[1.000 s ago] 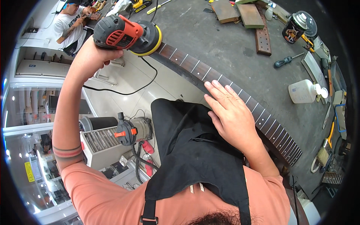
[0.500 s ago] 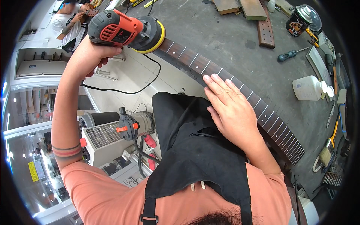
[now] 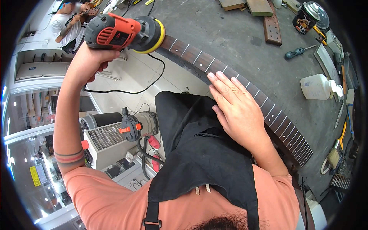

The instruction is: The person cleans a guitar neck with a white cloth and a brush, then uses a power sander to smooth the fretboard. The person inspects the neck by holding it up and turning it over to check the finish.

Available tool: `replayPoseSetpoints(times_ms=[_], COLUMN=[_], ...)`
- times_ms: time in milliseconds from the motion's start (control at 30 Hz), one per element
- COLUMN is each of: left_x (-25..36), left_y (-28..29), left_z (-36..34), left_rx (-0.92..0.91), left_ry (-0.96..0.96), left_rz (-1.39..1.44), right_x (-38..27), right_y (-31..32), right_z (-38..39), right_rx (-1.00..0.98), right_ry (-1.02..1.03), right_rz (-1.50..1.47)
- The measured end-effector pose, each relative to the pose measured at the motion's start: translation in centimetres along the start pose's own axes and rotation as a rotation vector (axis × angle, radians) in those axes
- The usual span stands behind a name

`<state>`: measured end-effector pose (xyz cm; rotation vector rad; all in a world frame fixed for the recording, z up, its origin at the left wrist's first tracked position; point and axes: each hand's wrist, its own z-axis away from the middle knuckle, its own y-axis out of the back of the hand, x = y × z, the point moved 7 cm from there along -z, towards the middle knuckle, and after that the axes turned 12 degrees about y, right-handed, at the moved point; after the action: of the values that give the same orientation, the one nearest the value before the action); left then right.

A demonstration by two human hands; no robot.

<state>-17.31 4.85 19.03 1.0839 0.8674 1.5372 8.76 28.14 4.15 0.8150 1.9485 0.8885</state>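
Note:
My left hand [image 3: 100,61] is wrapped round the grip of a red and black electric polisher [image 3: 115,32], held up at the far left. Its round pad [image 3: 161,35] with a yellow rim overlaps the far end of a dark wooden guitar fretboard [image 3: 205,59]; whether it touches cannot be told. The fretboard has metal frets and pale dots and runs from there toward the near right. Partway along it, my right hand [image 3: 237,109] lies with fingers stretched out, palm down, fingertips over the fretboard. It holds nothing.
A black cord [image 3: 163,73] loops below the polisher. On the grey bench [image 3: 230,38] are wood blocks [image 3: 260,7], a screwdriver [image 3: 294,54], a white bottle [image 3: 315,87], a black can [image 3: 304,19] and a brush [image 3: 334,157]. A vacuum [image 3: 140,124] stands on the floor; another person [image 3: 69,25] sits far left.
The polisher and my left hand have shifted slightly left in view, with the tool's body a little lower. My right hand stays in nearly the same place on the fretboard.

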Motion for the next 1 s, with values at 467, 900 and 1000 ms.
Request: replayPoseSetpoints(times_ms=[467,900,1000], left_x=[0.6,0.6,1.8], left_y=[-1.0,-0.9,-0.8], left_z=[1.1,0.7,2.0], left_rx=[0.025,-0.008,0.042], left_ry=[-0.072,-0.143,-0.032], left_rz=[0.015,0.029,-0.006], right_x=[0.1,0.1,0.1], right_y=[-0.2,-0.2,-0.2], right_z=[0.1,0.1,0.0], right_rx=[-0.01,-0.012,-0.017], right_ry=[-0.009,-0.018,-0.022], right_rz=[-0.005,-0.022,-0.002])
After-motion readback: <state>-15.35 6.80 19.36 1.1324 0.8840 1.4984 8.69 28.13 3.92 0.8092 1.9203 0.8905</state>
